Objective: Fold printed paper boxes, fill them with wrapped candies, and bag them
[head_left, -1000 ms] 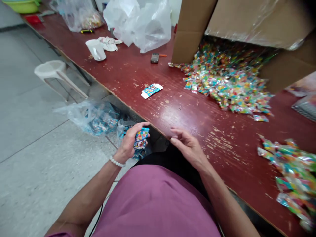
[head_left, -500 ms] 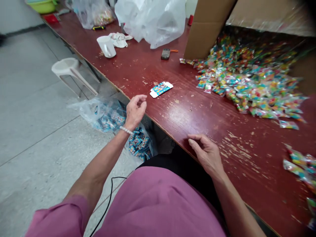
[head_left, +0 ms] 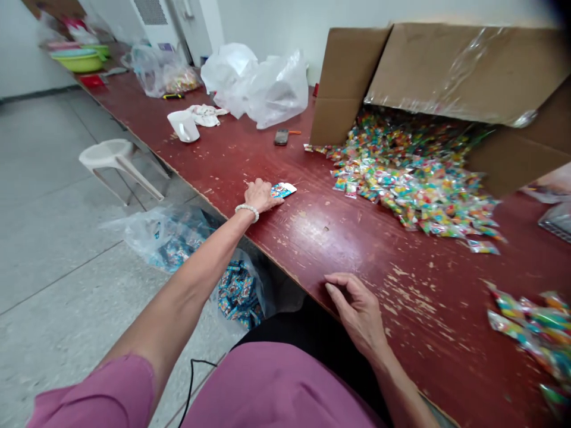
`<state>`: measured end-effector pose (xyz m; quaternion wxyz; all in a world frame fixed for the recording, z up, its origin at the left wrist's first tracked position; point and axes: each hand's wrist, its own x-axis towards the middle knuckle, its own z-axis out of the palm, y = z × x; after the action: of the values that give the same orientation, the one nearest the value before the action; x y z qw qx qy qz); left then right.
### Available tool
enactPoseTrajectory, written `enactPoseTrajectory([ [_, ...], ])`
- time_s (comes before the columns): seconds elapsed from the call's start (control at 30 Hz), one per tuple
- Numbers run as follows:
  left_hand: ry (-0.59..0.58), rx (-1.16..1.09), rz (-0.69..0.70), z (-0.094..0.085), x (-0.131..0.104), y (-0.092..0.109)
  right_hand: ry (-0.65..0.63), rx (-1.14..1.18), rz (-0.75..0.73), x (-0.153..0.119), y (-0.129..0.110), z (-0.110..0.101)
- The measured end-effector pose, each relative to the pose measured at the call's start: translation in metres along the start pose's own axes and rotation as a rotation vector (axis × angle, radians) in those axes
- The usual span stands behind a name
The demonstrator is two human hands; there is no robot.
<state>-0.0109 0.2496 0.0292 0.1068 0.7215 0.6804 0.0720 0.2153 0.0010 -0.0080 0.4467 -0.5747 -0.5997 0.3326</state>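
Observation:
On the red table a small flattened carton [head_left: 282, 190], blue printed with a white flap, lies beneath my left hand [head_left: 259, 197]. The bent fingers and thumb close about its left end, and the palm hides that part. A beaded bracelet circles the wrist. My right hand [head_left: 359, 309] rests by the table's near edge, loosely curled, thumb and forefinger slightly apart with nothing between them. Below the edge, clear plastic bags hold many small blue packets [head_left: 239, 291].
A cardboard box [head_left: 341, 83] lies on its side, spilling wrapped candies [head_left: 414, 184] onto the worn table [head_left: 307, 238]. More candies [head_left: 530, 327] lie at right. A white mug [head_left: 184, 126], a small grey device [head_left: 281, 137] and plastic bags [head_left: 267, 89] stand farther back. A white stool [head_left: 109, 156] is left.
My left hand has moved forward from the table edge onto the flat carton and closed about its end. The right hand has stayed in place. The view has tilted up.

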Motion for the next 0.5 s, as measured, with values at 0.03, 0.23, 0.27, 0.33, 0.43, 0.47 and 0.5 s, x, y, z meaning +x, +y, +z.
enactPoseTrajectory([
  [0.03,0.000,-0.007,0.000,-0.001,0.000,-0.002,-0.002,0.001,0.003,0.000,0.000,0.000],
  [0.23,0.064,-0.082,-0.079,-0.010,-0.022,-0.003,-0.008,0.030,0.023,0.000,0.002,-0.001],
  [0.27,0.094,-0.089,-0.077,-0.013,-0.032,0.000,-0.010,0.052,0.054,0.001,0.002,0.000],
  [0.33,0.161,-0.093,-0.020,-0.016,-0.059,0.012,0.003,0.159,0.169,0.003,0.000,0.002],
  [0.43,0.176,-0.106,0.171,-0.010,-0.117,0.035,0.100,0.449,0.348,0.010,-0.009,0.009],
  [0.47,0.155,-0.143,0.231,-0.006,-0.137,0.042,0.130,0.545,0.371,0.012,-0.013,0.010],
  [0.5,0.113,-0.200,0.284,-0.001,-0.156,0.047,0.144,0.628,0.379,0.015,-0.017,0.011],
])
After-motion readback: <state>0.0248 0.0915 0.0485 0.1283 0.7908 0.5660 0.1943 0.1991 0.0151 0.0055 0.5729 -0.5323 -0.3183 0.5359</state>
